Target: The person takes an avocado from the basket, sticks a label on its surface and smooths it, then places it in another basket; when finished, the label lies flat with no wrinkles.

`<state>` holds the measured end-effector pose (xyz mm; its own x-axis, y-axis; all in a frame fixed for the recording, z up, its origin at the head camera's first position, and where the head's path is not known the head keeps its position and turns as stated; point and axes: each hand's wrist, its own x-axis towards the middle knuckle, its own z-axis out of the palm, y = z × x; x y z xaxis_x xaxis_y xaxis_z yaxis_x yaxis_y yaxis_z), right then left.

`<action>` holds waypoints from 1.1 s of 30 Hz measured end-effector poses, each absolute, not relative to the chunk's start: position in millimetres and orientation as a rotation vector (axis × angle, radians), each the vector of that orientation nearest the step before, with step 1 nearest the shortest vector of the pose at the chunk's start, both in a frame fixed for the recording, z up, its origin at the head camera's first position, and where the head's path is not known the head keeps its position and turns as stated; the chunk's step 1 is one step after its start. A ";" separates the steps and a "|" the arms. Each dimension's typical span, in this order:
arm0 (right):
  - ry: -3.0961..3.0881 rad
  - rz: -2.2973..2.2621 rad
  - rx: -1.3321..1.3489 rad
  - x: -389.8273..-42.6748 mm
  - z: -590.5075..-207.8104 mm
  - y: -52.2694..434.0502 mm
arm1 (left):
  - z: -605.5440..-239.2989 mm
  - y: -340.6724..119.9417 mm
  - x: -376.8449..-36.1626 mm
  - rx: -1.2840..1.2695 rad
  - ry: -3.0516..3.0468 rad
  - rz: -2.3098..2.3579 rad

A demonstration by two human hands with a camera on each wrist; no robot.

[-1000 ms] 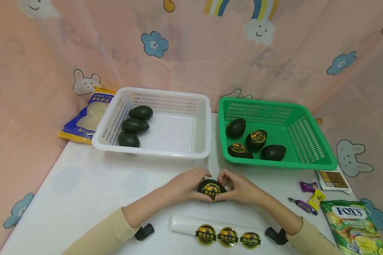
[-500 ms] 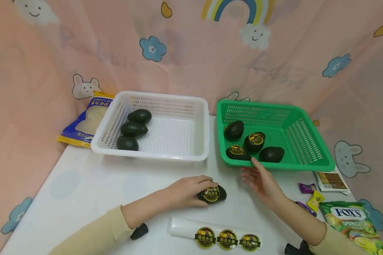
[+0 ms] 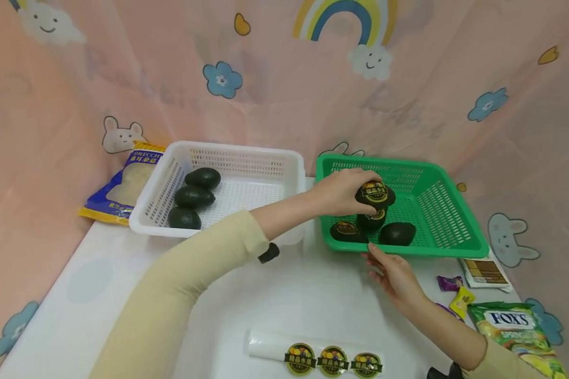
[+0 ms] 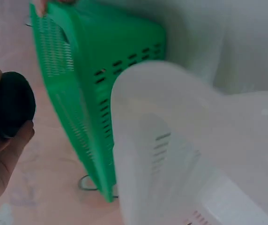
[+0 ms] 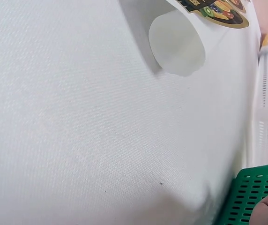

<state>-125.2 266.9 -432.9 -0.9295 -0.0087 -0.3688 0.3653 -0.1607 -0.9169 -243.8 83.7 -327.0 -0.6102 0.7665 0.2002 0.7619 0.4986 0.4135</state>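
My left hand (image 3: 343,192) grips a dark avocado (image 3: 375,195) with a round black and gold label, held up over the left part of the green basket (image 3: 427,251). The left wrist view shows this same avocado (image 4: 13,105) between thumb and fingers. Below it in the basket lie a labelled avocado (image 3: 372,220), another at the front left (image 3: 347,231) and one with no label showing (image 3: 397,234). My right hand (image 3: 400,281) pinches the basket's front rim, thumb on top and fingers underneath.
The white basket (image 3: 244,149) at left holds three unlabelled avocados (image 3: 194,197). Near the front lies a white roll (image 3: 267,345) with three stickers (image 3: 333,361). A pasta bag (image 3: 123,184) leans at far left; wrapped candies (image 3: 462,301) and a green Fox's bag (image 3: 512,331) lie at right.
Both hands held the labelled avocado on the table; the right hand let go and moved to the green basket's rim. The left hand then carried the avocado up and right over that basket.
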 end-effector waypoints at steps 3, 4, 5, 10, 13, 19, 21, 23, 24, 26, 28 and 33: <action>1.880 -2.148 0.414 -125.3 -434.1 265.4 | -338.5 103.1 -260.5 1.278 2.719 0.434; 1.885 -2.142 0.412 -125.1 -434.4 264.8 | -343.9 107.3 -263.6 1.263 2.703 0.334; 1.889 -2.139 0.408 -124.8 -434.7 264.3 | -349.3 110.5 -265.6 1.249 2.673 0.259; 1.922 -2.119 0.390 -123.7 -436.0 263.5 | -366.2 114.3 -266.7 1.233 2.542 0.091; 1.933 -2.114 0.390 -123.6 -436.3 264.7 | -363.4 110.7 -266.4 1.271 2.548 0.116; 1.916 -2.131 0.395 -125.0 -436.7 265.1 | -339.9 84.6 -269.0 1.425 2.593 0.491; 1.913 -2.139 0.388 -125.0 -436.8 265.0 | -333.4 69.0 -267.8 1.410 2.585 0.678; 1.903 -2.151 0.373 -124.5 -437.1 265.3 | -330.3 50.3 -266.5 1.376 2.563 0.861; 1.896 -2.161 0.364 -124.3 -437.5 265.7 | -328.4 39.8 -264.7 1.339 2.545 0.946; 1.881 -2.183 0.360 -123.8 -438.3 266.5 | -326.2 17.1 -260.5 1.260 2.543 1.061; 1.866 -2.202 0.351 -123.7 -439.1 267.3 | -326.3 -6.8 -255.6 1.160 2.550 1.164; 1.831 -2.240 0.337 -124.2 -441.9 267.5 | -338.3 -62.8 -235.2 0.814 2.465 1.398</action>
<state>-124.2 267.5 -441.9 -0.9474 -0.0309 -0.3186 0.3183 -0.1937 -0.9280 -235.2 -62.8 -338.3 -0.8305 0.5482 0.0990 0.3664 0.4038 0.8383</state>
